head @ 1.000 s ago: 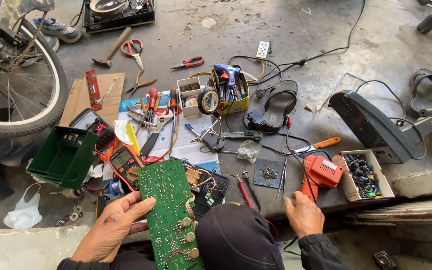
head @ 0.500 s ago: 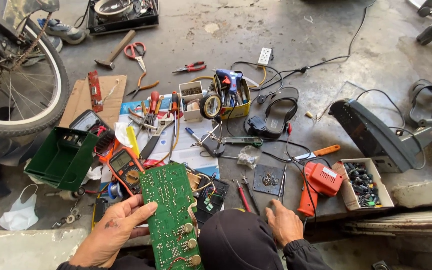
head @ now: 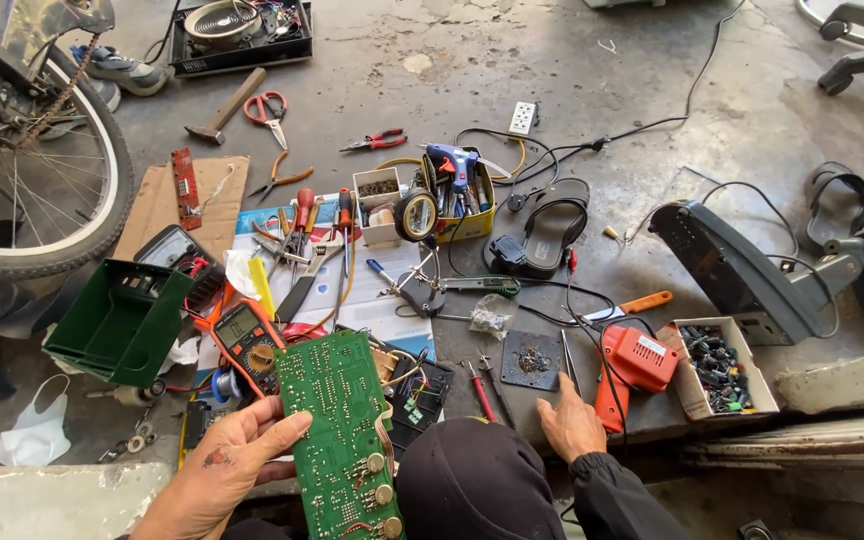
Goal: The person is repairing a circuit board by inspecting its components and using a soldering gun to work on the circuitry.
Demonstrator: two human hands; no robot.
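My left hand (head: 227, 465) grips the left edge of a long green circuit board (head: 340, 425), solder side up, with round components at its near end. My right hand (head: 570, 425) rests fingers-down on the concrete floor, holding nothing. It lies just left of an orange power drill (head: 632, 365) and near a dark square plate (head: 530, 360) and a red-handled screwdriver (head: 480, 392). The dark top of my cap (head: 467, 480) hides the space between my arms.
An orange multimeter (head: 245, 340), a green plastic box (head: 117, 320), a bicycle wheel (head: 27, 200), a yellow tool caddy (head: 457, 195), pliers, scissors, a hammer (head: 227, 105), a cardboard box of small parts (head: 717, 365), black sandals (head: 552, 235) and cables lie around.
My right hand has shifted slightly left along the floor, from beside the drill toward the dark plate. The board stays in my left hand, and the view has tilted a little.
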